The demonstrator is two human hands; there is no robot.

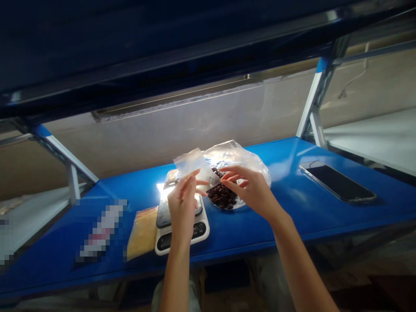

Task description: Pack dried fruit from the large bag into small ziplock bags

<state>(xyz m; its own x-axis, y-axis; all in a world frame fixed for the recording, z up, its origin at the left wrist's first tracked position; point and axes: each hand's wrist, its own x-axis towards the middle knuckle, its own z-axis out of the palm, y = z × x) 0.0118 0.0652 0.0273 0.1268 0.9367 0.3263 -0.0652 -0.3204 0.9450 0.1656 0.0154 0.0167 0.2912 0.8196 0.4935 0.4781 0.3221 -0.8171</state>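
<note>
In the head view, the hands are apart; the left hand (pixel 185 197) pinches a small clear pouch (pixel 192 161) at its one o'clock. The pouch lies at ten o'clock from the right hand (pixel 248 186), whose grip I cannot tell. A large clear bag (pixel 258 162) holds dark pieces (pixel 224 197); at the scale's (pixel 203 229) nine o'clock, a zip bag (pixel 143 234) contains yellowish material.

The small bag (pixel 192 162) is smooth, filmy plastic.

"What colour is the table (pixel 247 236)?"
"Plain blue."
"Near its front edge?"
"A white scale (pixel 203 226) with a dark plate (pixel 164 215), and a yellow pouch (pixel 142 236) with a red strip (pixel 147 212)."
"Toward the right edge?"
"A black phone (pixel 339 181), pale-rimmed."
"The back edge?"
"Dark brown pieces (pixel 222 197) in a clear bag (pixel 230 152); a milky packet (pixel 191 162)."
</note>
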